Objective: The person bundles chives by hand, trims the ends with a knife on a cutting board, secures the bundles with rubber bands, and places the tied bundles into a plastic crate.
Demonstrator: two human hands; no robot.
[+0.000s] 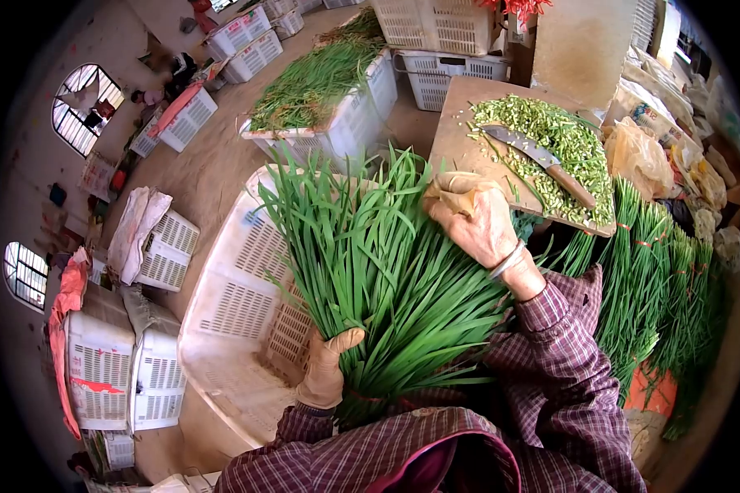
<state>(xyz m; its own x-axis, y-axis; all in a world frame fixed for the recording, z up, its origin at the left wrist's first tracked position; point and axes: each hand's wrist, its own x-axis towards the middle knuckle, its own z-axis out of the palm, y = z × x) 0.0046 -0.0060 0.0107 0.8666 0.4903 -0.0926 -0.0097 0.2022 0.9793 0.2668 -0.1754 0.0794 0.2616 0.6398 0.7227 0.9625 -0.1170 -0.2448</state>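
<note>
Where the bunch of greens (pixel 386 263) is: between the two hands, in front of the plaid jacket (pixel 345 456), its long leaves fanned away from the body and hiding part of the right side of the near crate (pixel 234 308).
Left hand (pixel 327 368): gripping the bunch low down, close to its gathered end, with the thumb laid across the leaves; the other fingers are hidden.
Right hand (pixel 478 222): fingers bent, at the right side of the leaves, just beside the near left corner of the board (pixel 460 107); whether it grips any leaves, cannot tell.
Right wrist: circled by a pale bracelet (pixel 508 260), just beyond the checked cuff.
Tan covering (pixel 459 184): over the right fingers.
Chopped greens (pixel 514 111): heaped on the board from its far edge round to the near right corner.
Knife (pixel 571 185): lying on that heap, blade tip toward the board's left edge, wooden handle toward the near right corner.
Tied bundles (pixel 633 287): side by side past the board's near right corner, with red bands round them.
Far crate (pixel 370 103): heaped with loose greens (pixel 321 78) above its rim.
Plastic bags (pixel 640 156): piled beyond the board's right edge.
</note>
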